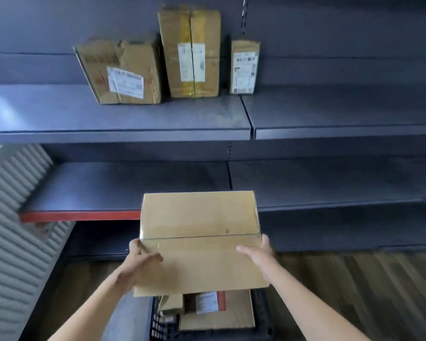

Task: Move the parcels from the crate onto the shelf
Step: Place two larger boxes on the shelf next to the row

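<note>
Though labels perhaps too blurred to read, both hands (pixel 202 262) clasping plain parcel (pixel 199 239).

Lighting: dim, cool. A pale glare is seen at the left end of the upper shelf (pixel 133 114); below it, deep shadow. Straight edges are bowed towards the frame borders. Slight softness overall.

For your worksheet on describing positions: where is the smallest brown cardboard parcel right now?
In the head view, the smallest brown cardboard parcel stands upright on the upper dark metal shelf, rightmost of three, just right of the tall taped parcel.
</note>
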Demonstrator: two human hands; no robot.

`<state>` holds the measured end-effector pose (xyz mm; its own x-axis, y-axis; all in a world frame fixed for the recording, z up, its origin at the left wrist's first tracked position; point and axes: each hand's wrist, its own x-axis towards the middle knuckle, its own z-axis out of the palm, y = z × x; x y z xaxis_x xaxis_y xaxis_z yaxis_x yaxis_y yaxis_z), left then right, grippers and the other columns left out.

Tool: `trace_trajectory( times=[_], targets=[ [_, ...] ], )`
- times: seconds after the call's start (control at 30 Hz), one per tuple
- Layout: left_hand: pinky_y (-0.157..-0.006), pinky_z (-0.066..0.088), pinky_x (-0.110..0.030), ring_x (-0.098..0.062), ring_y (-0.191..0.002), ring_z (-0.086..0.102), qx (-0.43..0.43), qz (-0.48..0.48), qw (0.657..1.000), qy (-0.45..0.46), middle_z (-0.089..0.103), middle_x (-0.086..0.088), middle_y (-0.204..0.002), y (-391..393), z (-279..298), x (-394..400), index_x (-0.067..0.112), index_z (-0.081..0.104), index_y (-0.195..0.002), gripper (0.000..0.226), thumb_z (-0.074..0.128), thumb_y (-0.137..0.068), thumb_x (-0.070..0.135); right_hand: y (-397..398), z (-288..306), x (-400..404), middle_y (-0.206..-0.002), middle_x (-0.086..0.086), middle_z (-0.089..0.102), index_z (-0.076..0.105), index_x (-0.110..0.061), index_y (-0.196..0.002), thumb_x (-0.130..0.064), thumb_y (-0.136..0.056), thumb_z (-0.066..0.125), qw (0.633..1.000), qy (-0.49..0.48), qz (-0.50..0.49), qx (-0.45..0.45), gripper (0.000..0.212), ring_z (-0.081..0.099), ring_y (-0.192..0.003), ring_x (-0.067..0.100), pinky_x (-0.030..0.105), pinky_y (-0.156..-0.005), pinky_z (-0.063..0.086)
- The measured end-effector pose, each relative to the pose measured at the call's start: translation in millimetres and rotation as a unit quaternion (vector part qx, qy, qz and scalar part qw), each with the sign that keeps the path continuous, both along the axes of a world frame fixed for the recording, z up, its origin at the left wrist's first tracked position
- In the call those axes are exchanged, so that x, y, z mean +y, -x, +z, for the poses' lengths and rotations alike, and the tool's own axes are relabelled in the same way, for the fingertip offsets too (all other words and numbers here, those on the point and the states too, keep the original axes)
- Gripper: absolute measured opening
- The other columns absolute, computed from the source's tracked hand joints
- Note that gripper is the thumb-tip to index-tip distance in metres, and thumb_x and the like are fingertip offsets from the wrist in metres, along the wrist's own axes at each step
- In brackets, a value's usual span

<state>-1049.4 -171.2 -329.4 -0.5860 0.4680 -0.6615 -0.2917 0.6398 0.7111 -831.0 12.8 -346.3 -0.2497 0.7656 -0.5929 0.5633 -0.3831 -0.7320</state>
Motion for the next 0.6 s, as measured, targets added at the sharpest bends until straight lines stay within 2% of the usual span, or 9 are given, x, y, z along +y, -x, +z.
trace_trajectory(
  times=[0.07, 0.17, 0.27, 0.37, 0.43, 0.53, 0.6],
  targets=[
    [-0.076, 0.052, -0.04, -0.031, -0.096, 0.059, 0.013, 0.009, 1.0, -0.015, 0.053, -0.012, -0.109, 0, 32, -5, 0.021, 0.03, -0.116, 0.076, 0.066, -0.049, 0.024, 2, 31, -5, -0.142, 0.012, 0.041, 0.027, -0.01, -0.141, -0.024, -0.071, 0.078, 1.0, -0.017, 0.004, 0.008, 0.087, 0.044, -0.126, 0.03, 0.044, -0.103, 0.041],
    [-0.066, 0.051, -0.035, -0.024, -0.087, 0.059, 0.03, 0.01, 0.998, -0.045, 0.053, -0.009, -0.104, 1, 75, -8, 0.024, 0.026, -0.117, 0.08, 0.068, -0.049, 0.023, 5, 72, -7, -0.146, 0.009, 0.036, 0.025, -0.013, -0.143, -0.027, -0.072, 0.077, 0.998, -0.044, 0.019, 0.029, 0.09, 0.04, -0.13, 0.029, 0.044, -0.105, 0.038],
    [-0.064, 0.052, -0.034, -0.024, -0.086, 0.059, 0.054, 0.007, 0.996, -0.068, 0.052, -0.007, -0.099, 9, 107, -7, 0.025, 0.023, -0.122, 0.078, 0.074, -0.064, 0.016, 8, 106, -3, -0.152, 0.007, 0.025, 0.015, -0.016, -0.147, -0.029, -0.074, 0.075, 0.996, -0.067, 0.03, 0.051, 0.096, 0.032, -0.136, 0.028, 0.046, -0.109, 0.033],
    [-0.068, 0.051, -0.036, -0.024, -0.088, 0.057, 0.087, 0.009, 0.993, -0.081, 0.05, -0.004, -0.098, 14, 136, -5, 0.027, 0.02, -0.128, 0.075, 0.071, -0.073, 0.015, 13, 136, 4, -0.152, 0.007, 0.026, 0.014, -0.017, -0.147, -0.029, -0.074, 0.075, 0.992, -0.093, 0.032, 0.075, 0.096, 0.034, -0.135, 0.028, 0.045, -0.108, 0.034],
    [-0.072, 0.051, -0.037, -0.022, -0.088, 0.056, 0.107, 0.013, 0.99, -0.094, 0.05, -0.002, -0.098, 14, 153, -6, 0.027, 0.021, -0.129, 0.078, 0.071, -0.07, 0.019, 17, 155, 6, -0.151, 0.007, 0.027, 0.016, -0.016, -0.147, -0.029, -0.074, 0.076, 0.989, -0.11, 0.031, 0.091, 0.096, 0.036, -0.133, 0.028, 0.043, -0.106, 0.036],
    [-0.088, 0.05, -0.044, -0.028, -0.098, 0.056, 0.143, 0.01, 0.984, -0.104, 0.052, -0.006, -0.107, 16, 175, -6, 0.026, 0.023, -0.13, 0.079, 0.071, -0.067, 0.022, 21, 178, 11, -0.142, 0.009, 0.04, 0.03, -0.011, -0.139, -0.029, -0.071, 0.077, 0.986, -0.122, 0.029, 0.107, 0.085, 0.046, -0.123, 0.028, 0.044, -0.103, 0.041],
    [-0.09, 0.05, -0.046, -0.03, -0.101, 0.057, 0.159, 0.006, 0.981, -0.11, 0.052, -0.009, -0.109, 16, 189, -7, 0.023, 0.025, -0.127, 0.083, 0.07, -0.057, 0.024, 22, 188, 12, -0.142, 0.01, 0.041, 0.03, -0.009, -0.139, -0.029, -0.071, 0.077, 0.985, -0.118, 0.032, 0.124, 0.085, 0.046, -0.124, 0.029, 0.047, -0.104, 0.04]
  ],
)
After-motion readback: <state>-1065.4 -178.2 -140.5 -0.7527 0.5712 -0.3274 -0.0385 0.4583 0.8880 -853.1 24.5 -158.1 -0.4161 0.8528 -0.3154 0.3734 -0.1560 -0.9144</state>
